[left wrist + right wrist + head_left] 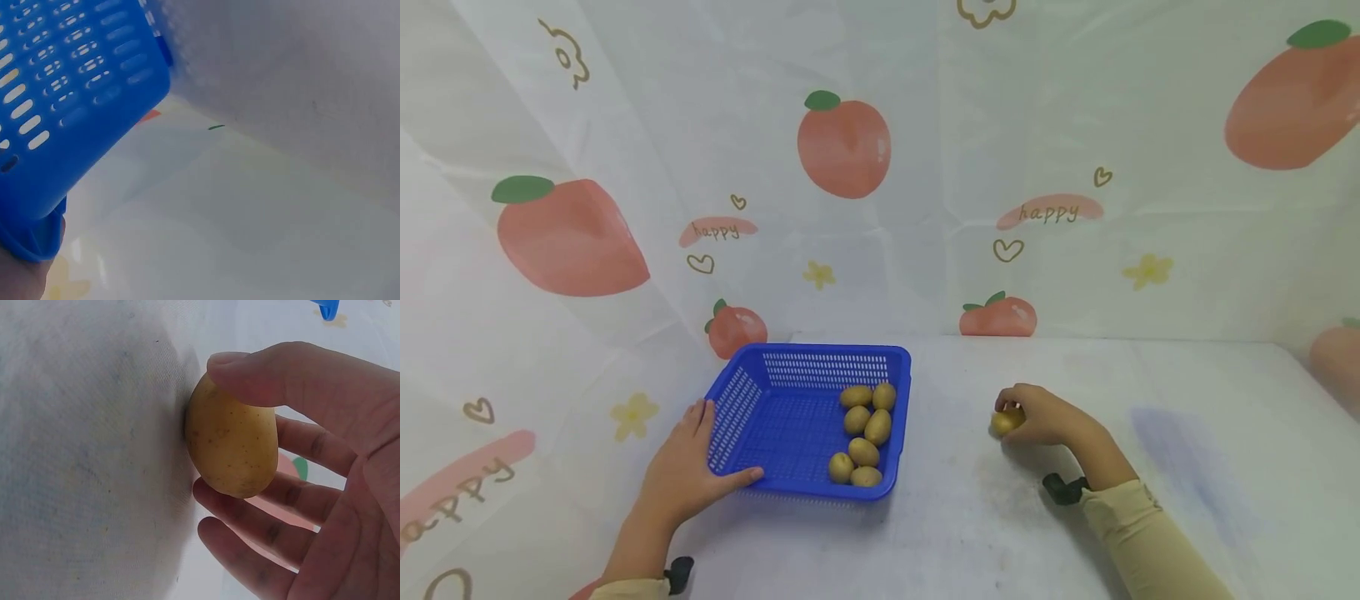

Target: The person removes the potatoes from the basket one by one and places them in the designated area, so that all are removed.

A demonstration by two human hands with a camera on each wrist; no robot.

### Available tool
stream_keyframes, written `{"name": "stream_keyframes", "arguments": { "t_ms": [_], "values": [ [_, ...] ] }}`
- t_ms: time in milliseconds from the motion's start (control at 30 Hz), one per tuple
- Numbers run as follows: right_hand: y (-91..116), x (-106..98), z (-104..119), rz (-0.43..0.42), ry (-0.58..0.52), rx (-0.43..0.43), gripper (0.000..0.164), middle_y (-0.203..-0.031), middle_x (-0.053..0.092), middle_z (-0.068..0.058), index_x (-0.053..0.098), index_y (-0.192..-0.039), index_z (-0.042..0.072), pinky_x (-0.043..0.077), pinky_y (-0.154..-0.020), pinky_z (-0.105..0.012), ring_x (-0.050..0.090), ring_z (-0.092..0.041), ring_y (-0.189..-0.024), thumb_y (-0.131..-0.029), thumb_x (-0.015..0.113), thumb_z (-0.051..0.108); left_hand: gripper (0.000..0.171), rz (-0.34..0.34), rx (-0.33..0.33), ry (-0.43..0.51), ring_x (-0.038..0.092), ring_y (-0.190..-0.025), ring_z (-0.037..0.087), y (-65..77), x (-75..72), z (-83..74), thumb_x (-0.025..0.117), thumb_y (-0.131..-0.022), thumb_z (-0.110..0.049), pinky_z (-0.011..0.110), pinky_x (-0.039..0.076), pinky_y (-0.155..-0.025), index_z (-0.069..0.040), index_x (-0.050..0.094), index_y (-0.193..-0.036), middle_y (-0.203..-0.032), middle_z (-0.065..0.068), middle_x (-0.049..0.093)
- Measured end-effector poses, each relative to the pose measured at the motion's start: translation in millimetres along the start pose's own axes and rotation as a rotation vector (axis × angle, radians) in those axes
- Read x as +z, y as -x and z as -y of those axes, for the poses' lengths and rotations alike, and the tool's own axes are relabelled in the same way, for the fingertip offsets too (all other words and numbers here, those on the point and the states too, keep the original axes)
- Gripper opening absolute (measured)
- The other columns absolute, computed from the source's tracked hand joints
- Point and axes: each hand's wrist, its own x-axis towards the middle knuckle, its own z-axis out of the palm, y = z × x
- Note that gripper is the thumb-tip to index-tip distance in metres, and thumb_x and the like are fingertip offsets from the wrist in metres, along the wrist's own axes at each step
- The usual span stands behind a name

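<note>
My right hand [1037, 417] grips a small yellow potato [231, 440] low at the tabletop, right of the basket. In the right wrist view the thumb lies over one side of the potato and the fingers curl behind and below it. A blue plastic basket [797, 487] with slotted walls holds several similar potatoes [878, 427], grouped along its right side. At the basket's near left corner rests my left hand [681, 471], its fingers straight along the left rim and its thumb stretched over the front rim. The left wrist view mostly shows the basket's outer wall [94, 119].
A white cloth [955, 525] covers the table, with a faint bluish stain [1195, 475] on the right. Behind and to the left hangs a white sheet [917, 167] printed with red fruit, hearts and lettering. The basket stands close to the sheet's left side.
</note>
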Motion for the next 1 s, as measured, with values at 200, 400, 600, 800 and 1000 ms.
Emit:
{"name": "stream_keyframes", "arguments": {
  "t_ms": [200,400,600,800,1000],
  "values": [
    [-0.4,0.8,-0.6,0.005,-0.007,0.029,0.033,-0.104,0.066,-0.003,0.072,-0.107,0.010,0.051,-0.082,-0.034,0.058,-0.017,-0.094,-0.078,0.088,0.013,0.145,0.012,0.009,-0.008,0.030,-0.152,0.061,-3.1,-2.3,3.0,0.076,-0.074,-0.083,0.074,0.033,-0.121,0.015,0.018,-0.162,-0.168,0.040,0.022],
    [0.5,-1.1,2.9,0.016,-0.012,0.024,0.033,-0.106,0.067,-0.003,0.072,-0.107,0.011,0.051,-0.082,-0.033,0.057,-0.017,-0.094,-0.078,0.088,0.013,0.143,0.006,0.020,-0.030,0.028,-0.155,0.058,-0.8,0.7,5.3,0.074,-0.075,-0.083,0.072,0.032,-0.123,0.018,0.020,-0.161,-0.169,0.040,0.021],
    [1.3,-4.1,5.9,0.019,-0.013,0.029,0.033,-0.107,0.067,-0.004,0.072,-0.107,0.011,0.050,-0.082,-0.033,0.057,-0.017,-0.095,-0.078,0.087,0.014,0.142,-0.024,0.032,-0.029,0.024,-0.158,0.054,0.7,7.4,8.1,0.073,-0.076,-0.082,0.069,0.031,-0.125,0.016,0.017,-0.162,-0.170,0.038,0.020],
    [-0.8,-3.3,5.5,0.020,-0.011,0.014,0.032,-0.106,0.067,-0.003,0.072,-0.107,0.011,0.051,-0.081,-0.033,0.057,-0.016,-0.094,-0.078,0.087,0.014,0.142,-0.031,0.028,-0.016,0.024,-0.158,0.055,2.1,7.5,7.9,0.074,-0.076,-0.082,0.069,0.031,-0.124,0.017,0.018,-0.162,-0.170,0.038,0.020],
    [-2.6,-3.7,7.0,0.025,-0.003,0.005,0.032,-0.109,0.068,-0.005,0.073,-0.108,0.011,0.052,-0.083,-0.034,0.059,-0.017,-0.097,-0.080,0.086,0.016,0.142,-0.006,0.018,-0.013,0.022,-0.159,0.054,2.1,5.8,6.8,0.072,-0.077,-0.082,0.070,0.029,-0.125,0.016,0.015,-0.163,-0.171,0.037,0.017]
  ]
}}
